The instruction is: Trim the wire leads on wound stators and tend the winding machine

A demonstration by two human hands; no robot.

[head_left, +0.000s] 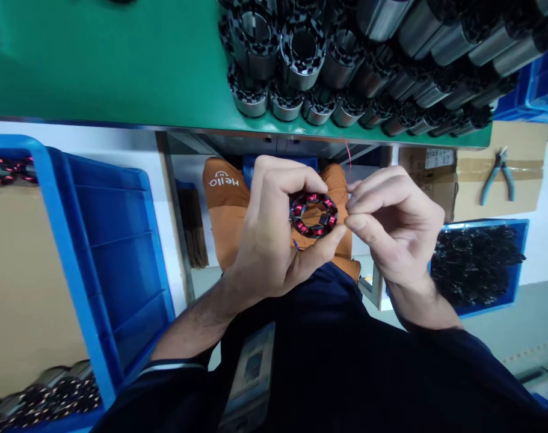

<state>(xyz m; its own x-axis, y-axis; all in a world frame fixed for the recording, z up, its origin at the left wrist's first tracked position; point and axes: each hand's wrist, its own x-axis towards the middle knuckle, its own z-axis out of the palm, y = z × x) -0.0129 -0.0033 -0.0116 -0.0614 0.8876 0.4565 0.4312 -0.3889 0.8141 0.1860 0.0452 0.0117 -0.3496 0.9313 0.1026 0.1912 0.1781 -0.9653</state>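
My left hand [274,222] is closed around a stator [315,215], a dark ring with slots wound in red-pink wire. Fingers curl over its far edge and the thumb supports its near edge, so the open centre faces up. Just right of the ring, my right hand [395,222] is closed, with thumb and forefinger pinched together. A thin pink wire [349,157] rises from beside those fingertips; the fingers hide its lower part. A short blue piece [296,245] shows beneath the stator. Both hands are held above my lap, in front of the bench.
Rows of metal stator cores [303,54] stand along the edge of the green bench [120,60]. On the left, a blue crate [120,252] holds wound stators. To the right, pliers [499,174] lie on a cardboard box [526,135], near a blue bin [521,264] of black parts.
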